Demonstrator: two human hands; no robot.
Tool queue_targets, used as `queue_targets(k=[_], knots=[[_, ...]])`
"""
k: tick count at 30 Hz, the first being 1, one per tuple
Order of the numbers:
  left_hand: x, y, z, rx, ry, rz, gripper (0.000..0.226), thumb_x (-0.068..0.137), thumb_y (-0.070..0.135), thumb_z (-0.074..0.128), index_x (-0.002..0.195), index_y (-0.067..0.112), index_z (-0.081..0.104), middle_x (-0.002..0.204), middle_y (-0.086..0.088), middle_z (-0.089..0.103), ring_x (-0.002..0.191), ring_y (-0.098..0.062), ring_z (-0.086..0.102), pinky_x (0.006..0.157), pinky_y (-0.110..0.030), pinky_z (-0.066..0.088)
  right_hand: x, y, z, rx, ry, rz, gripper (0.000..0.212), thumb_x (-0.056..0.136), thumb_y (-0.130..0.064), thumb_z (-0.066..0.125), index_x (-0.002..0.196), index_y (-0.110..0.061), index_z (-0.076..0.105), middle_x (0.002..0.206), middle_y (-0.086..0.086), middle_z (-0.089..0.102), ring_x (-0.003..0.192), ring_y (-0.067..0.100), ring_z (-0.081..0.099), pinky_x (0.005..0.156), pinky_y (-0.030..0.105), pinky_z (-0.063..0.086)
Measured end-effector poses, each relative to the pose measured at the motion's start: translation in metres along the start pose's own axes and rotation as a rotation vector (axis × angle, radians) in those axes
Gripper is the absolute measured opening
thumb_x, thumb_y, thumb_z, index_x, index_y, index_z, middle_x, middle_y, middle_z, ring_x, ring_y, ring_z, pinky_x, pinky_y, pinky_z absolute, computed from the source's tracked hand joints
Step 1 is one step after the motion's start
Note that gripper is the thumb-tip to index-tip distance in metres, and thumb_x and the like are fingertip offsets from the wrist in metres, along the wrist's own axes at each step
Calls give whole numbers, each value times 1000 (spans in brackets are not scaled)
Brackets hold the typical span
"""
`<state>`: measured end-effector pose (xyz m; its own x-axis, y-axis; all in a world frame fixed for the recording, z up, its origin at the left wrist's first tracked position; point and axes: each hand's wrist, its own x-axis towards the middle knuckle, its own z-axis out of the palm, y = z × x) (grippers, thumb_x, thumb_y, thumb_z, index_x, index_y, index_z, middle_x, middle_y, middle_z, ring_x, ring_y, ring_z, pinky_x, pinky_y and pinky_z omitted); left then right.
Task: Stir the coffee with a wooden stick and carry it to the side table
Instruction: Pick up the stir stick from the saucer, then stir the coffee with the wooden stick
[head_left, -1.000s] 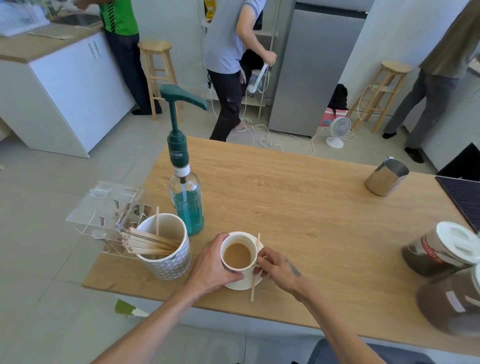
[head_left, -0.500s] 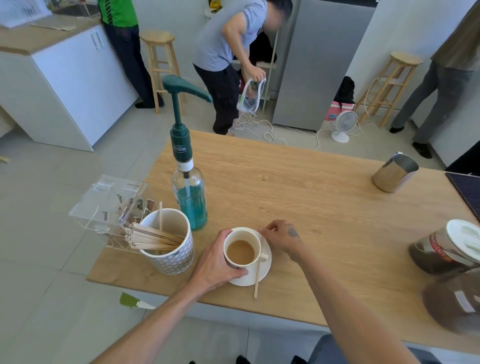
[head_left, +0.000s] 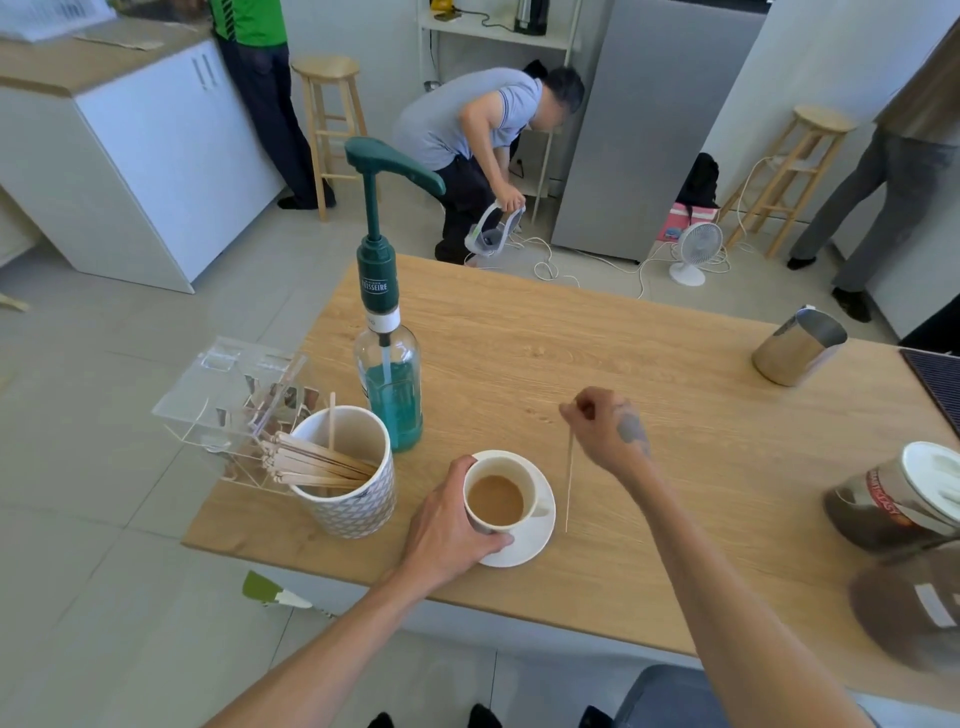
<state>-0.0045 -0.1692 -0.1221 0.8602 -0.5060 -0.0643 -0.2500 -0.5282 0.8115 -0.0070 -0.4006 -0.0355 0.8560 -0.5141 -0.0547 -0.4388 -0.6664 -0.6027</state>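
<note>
Wooden worktop (head_left: 597, 338) underfoot: my left hand (head_left: 447, 525) wraps the light, spillable coffee cup (head_left: 496, 501), right hand (head_left: 608, 431) pinching the thin, snappable stick (head_left: 569, 478) up top

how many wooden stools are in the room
2. One stool stands back left, beside the white cabinet and a person in green. The other stool stands back right, by the wall near the small fan. More may be out of view.

Bare forearms, no sleeves; right hand (head_left: 615, 436) bears a dark tattoo.
</note>
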Motion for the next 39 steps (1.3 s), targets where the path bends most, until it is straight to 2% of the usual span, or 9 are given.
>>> queue_targets(k=[2,7,12,16,19,23,27,34,39], knots=[[-2,1,2,0,10,-10,97,57,49,87,140,31,40,123,11,65,108,-15,65,88,-34,55,-8,-17,-29,18,125,-120,22,94,-24,65,81,-6,66,66,5,59,58,19,50,47,20,30],[-3,0,3,0,0,0,97,59,49,88,141,33,38,126,13,62,111,-12,63,89,-32,54,-30,-46,-65,208,347,-273,21,92,-24,67,78,-9,65,62,3,67,57,21,59,61,31,43],[-2,1,3,0,-10,-5,98,58,51,88,140,36,36,126,14,62,112,-11,63,92,-32,55,-46,-37,-19,218,322,-361,19,91,-20,70,77,-7,70,60,2,68,51,20,61,50,30,47],[-2,0,4,-10,-15,-4,100,58,52,88,142,38,35,129,13,62,115,-12,62,96,-39,56,-55,-17,9,145,308,-446,20,87,-19,72,72,-8,67,54,-2,61,44,11,47,47,9,32],[-2,-1,4,-2,-19,3,104,58,55,87,146,40,34,133,15,61,121,-11,61,99,-40,56,-62,-9,20,140,267,-417,22,83,-20,78,68,-9,66,53,-5,59,45,9,46,47,9,33],[0,-1,3,-4,-30,8,102,58,55,87,145,40,36,133,18,61,121,-10,60,99,-40,56,-68,-2,24,164,273,-346,30,87,-25,71,64,-7,66,50,1,63,42,18,55,42,30,43],[-1,-1,2,-7,-26,3,101,57,54,88,143,42,37,132,19,61,121,-10,60,99,-40,56,-73,2,24,196,444,-261,29,87,-26,68,66,-7,67,52,3,66,44,21,61,43,32,48],[-1,1,2,-10,-20,-2,98,57,51,90,140,43,40,126,22,65,116,-9,64,93,-39,57,-96,5,34,417,223,-129,15,91,-13,72,76,-10,75,61,-1,72,48,9,67,51,38,60],[-1,0,1,-8,-30,-4,98,58,51,90,141,43,39,129,22,63,119,-8,62,95,-37,57,-93,15,30,337,389,-73,17,92,-15,70,76,-9,73,60,-6,70,47,12,66,49,39,57]])
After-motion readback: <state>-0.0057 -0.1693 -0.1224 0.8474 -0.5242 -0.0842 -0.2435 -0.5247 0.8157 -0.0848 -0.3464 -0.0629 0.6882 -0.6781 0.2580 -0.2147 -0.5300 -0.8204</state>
